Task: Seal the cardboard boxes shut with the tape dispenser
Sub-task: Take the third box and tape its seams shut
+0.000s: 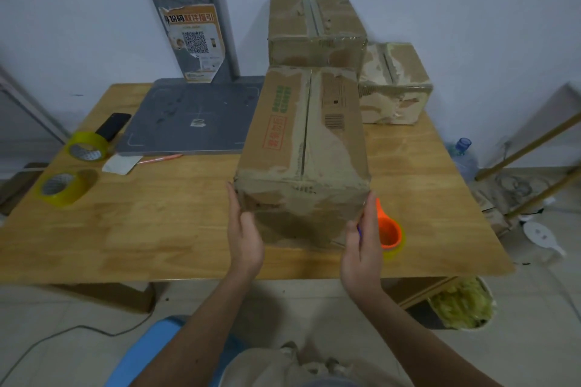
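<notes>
Two flat hands (245, 239) (361, 248) flank worn cardboard box (301, 148)

Wooden table (188, 229) bears boxes (301, 141), tape rolls (66, 187), scanner base (188, 116).

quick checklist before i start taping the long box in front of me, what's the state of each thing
1. Long box steadied: ok, left hand and right hand press flat against its near end.
2. Top flaps closed: ok, they meet along the centre seam.
3. Seam already taped: cannot tell, the surface is scuffed with old tape residue.
4. Tape dispenser within reach: ok, the orange dispenser sits on the table just right of the right hand.
5. Dispenser in hand: not ok, neither hand holds it.
6. Spare tape: ok, two yellow tape rolls lie at the table's left edge.
</notes>
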